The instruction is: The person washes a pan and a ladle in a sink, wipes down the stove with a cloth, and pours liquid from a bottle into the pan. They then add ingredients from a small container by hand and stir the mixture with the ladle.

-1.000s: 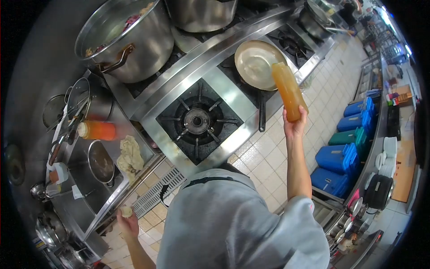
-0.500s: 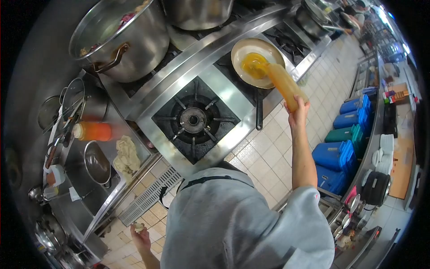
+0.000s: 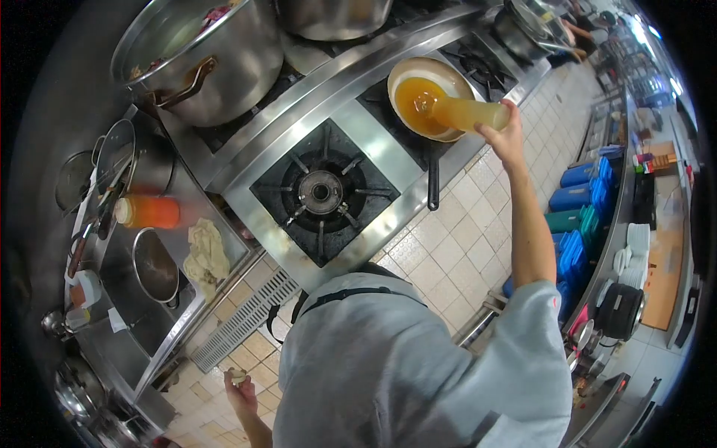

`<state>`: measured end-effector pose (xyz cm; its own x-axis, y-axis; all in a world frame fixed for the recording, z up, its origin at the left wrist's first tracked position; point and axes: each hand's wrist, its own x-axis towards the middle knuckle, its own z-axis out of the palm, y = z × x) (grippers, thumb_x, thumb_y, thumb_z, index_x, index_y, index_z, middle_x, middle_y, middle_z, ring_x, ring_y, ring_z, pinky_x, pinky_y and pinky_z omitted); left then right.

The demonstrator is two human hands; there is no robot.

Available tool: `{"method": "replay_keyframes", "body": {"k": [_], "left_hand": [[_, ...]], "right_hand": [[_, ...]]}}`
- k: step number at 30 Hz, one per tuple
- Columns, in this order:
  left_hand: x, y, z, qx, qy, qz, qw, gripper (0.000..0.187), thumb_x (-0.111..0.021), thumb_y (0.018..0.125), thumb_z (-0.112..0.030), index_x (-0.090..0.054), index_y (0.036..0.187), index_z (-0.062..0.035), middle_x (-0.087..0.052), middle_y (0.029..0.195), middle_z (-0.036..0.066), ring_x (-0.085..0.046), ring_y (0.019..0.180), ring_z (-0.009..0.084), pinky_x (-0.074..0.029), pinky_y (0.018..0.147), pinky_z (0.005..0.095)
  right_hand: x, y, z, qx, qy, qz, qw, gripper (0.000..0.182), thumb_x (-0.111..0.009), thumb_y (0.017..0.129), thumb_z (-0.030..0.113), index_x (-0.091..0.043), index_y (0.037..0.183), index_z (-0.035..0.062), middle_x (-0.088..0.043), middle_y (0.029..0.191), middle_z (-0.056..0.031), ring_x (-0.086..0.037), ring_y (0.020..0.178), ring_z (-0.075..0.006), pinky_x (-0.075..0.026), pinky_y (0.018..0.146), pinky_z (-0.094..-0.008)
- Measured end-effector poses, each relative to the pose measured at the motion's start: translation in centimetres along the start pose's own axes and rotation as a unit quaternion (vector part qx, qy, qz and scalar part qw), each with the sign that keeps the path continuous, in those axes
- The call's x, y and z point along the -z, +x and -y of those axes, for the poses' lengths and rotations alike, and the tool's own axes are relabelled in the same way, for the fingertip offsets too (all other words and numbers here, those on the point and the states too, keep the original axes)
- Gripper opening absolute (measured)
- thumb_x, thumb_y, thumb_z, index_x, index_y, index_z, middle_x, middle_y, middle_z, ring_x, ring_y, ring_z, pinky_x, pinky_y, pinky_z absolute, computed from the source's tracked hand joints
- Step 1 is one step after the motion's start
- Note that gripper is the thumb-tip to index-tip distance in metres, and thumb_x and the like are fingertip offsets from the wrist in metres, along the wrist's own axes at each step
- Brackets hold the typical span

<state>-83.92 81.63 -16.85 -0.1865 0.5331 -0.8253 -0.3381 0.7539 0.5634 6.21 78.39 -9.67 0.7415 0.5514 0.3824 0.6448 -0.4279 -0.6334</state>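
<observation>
My right hand (image 3: 506,138) is wrapped round the base of a clear plastic bottle (image 3: 467,113) of yellow, oil-like liquid. The bottle lies tilted nearly level, its mouth over a light-coloured frying pan (image 3: 403,71). A pool of the yellow liquid (image 3: 420,101) covers much of the pan's bottom. The pan sits on a rear burner, its black handle (image 3: 433,183) pointing towards me. Low at my side, my left hand (image 3: 242,399) pinches a small pale bottle cap (image 3: 237,375) between its fingers.
A bare gas burner (image 3: 321,193) stands between me and the pots. Large steel pots (image 3: 224,75) are behind it. On the left counter are an orange bottle (image 3: 149,212), a crumpled cloth (image 3: 206,257) and a strainer-like pan (image 3: 155,265). Blue bins (image 3: 571,198) line the right.
The bottle has tipped from a steep slant to nearly level, and my right hand has risen with it. The yellow pool in the pan has spread. My left hand still holds the cap.
</observation>
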Motion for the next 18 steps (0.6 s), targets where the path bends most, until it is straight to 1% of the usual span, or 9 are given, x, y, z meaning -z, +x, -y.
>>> {"method": "replay_keyframes", "body": {"k": [1, 4, 5, 8, 10, 14, 16, 17, 18], "left_hand": [[-0.3, -0.3, 0.1, 0.004, 0.005, -0.028, 1.0, 0.04, -0.069, 0.095, -0.046, -0.06, 0.122, -0.0179, -0.071, 0.095, 0.004, -0.068, 0.067, 0.0142, -0.047, 0.05, 0.0206], [0.4, 0.1, 1.0, 0.016, -0.002, -0.014, 1.0, 0.04, -0.069, 0.095, -0.045, -0.06, 0.123, -0.0181, -0.071, 0.095, 0.004, -0.068, 0.067, 0.015, -0.048, 0.051, 0.0223], [0.6, 0.1, 1.2, 0.018, -0.003, -0.014, 1.0, 0.04, -0.069, 0.095, -0.045, -0.06, 0.123, -0.0181, -0.071, 0.095, 0.004, -0.068, 0.067, 0.015, -0.048, 0.051, 0.0223], [0.8, -0.2, 1.9, 0.037, 0.001, -0.011, 0.999, 0.039, -0.068, 0.096, -0.044, -0.06, 0.125, -0.0183, -0.07, 0.094, 0.003, -0.067, 0.068, 0.015, -0.049, 0.054, 0.0227], [0.5, -0.8, 2.5, 0.015, 0.037, -0.057, 0.998, 0.038, -0.067, 0.097, -0.043, -0.06, 0.125, -0.0183, -0.068, 0.093, 0.002, -0.065, 0.07, 0.0142, -0.048, 0.057, 0.0223], [0.8, -1.1, 3.5, 0.016, 0.031, -0.066, 0.997, 0.039, -0.066, 0.097, -0.044, -0.06, 0.126, -0.0179, -0.066, 0.093, 0.001, -0.063, 0.071, 0.0133, -0.047, 0.058, 0.0219], [1.2, -1.1, 3.9, 0.023, 0.027, -0.061, 0.998, 0.042, -0.067, 0.096, -0.045, -0.059, 0.127, -0.0182, -0.066, 0.093, 0.002, -0.062, 0.07, 0.0126, -0.046, 0.058, 0.0226], [1.5, -0.9, 4.1, 0.024, 0.027, -0.06, 0.998, 0.042, -0.067, 0.096, -0.045, -0.059, 0.127, -0.0182, -0.066, 0.093, 0.002, -0.062, 0.07, 0.0126, -0.046, 0.058, 0.0226], [1.7, -0.7, 4.3, 0.026, 0.022, -0.052, 0.998, 0.043, -0.067, 0.096, -0.046, -0.059, 0.127, -0.0185, -0.066, 0.093, 0.001, -0.062, 0.069, 0.0122, -0.046, 0.058, 0.0226]], "right_hand": [[0.4, 0.8, 2.3, -0.004, 0.022, 0.028, 0.999, 0.084, -0.087, 0.064, 0.026, -0.048, 0.136, 0.002, -0.057, 0.121, -0.0232, -0.057, 0.114, -0.0364, -0.046, 0.103, -0.0432], [0.3, 3.5, 3.3, 0.062, -0.061, 0.054, 0.995, 0.088, -0.087, 0.063, 0.026, -0.047, 0.139, 0.0056, -0.056, 0.123, -0.023, -0.054, 0.119, -0.0367, -0.046, 0.103, -0.0436], [0.4, 4.3, 4.1, 0.05, -0.071, 0.073, 0.994, 0.09, -0.087, 0.063, 0.029, -0.047, 0.141, 0.0094, -0.055, 0.126, -0.0243, -0.052, 0.122, -0.038, -0.046, 0.105, -0.0441], [0.7, 6.8, 6.3, 0.044, -0.108, 0.079, 0.99, 0.09, -0.087, 0.064, 0.032, -0.047, 0.141, 0.01, -0.055, 0.128, -0.0257, -0.052, 0.123, -0.0392, -0.046, 0.106, -0.0448], [0.9, 8.8, 6.6, 0.056, -0.116, 0.089, 0.988, 0.091, -0.087, 0.064, 0.034, -0.047, 0.143, 0.0111, -0.055, 0.129, -0.0268, -0.054, 0.122, -0.0404, -0.047, 0.105, -0.0453], [1.9, 11.6, 8.5, 0.083, -0.14, 0.091, 0.982, 0.092, -0.087, 0.064, 0.041, -0.051, 0.144, 0.0132, -0.056, 0.127, -0.0285, -0.059, 0.118, -0.0417, -0.049, 0.103, -0.0458], [2.2, 12.3, 9.8, 0.048, -0.113, 0.108, 0.987, 0.092, -0.086, 0.064, 0.044, -0.051, 0.144, 0.0133, -0.056, 0.126, -0.0294, -0.06, 0.117, -0.0417, -0.049, 0.103, -0.0458], [2.2, 12.8, 9.7, 0.095, -0.171, 0.088, 0.977, 0.09, -0.083, 0.066, 0.04, -0.051, 0.145, 0.0107, -0.058, 0.123, -0.0254, -0.064, 0.108, -0.0362, -0.056, 0.089, -0.0415], [2.3, 13.1, 9.9, 0.096, -0.172, 0.087, 0.977, 0.09, -0.083, 0.066, 0.04, -0.051, 0.145, 0.0107, -0.058, 0.123, -0.0254, -0.064, 0.108, -0.0362, -0.056, 0.089, -0.0415]]}}
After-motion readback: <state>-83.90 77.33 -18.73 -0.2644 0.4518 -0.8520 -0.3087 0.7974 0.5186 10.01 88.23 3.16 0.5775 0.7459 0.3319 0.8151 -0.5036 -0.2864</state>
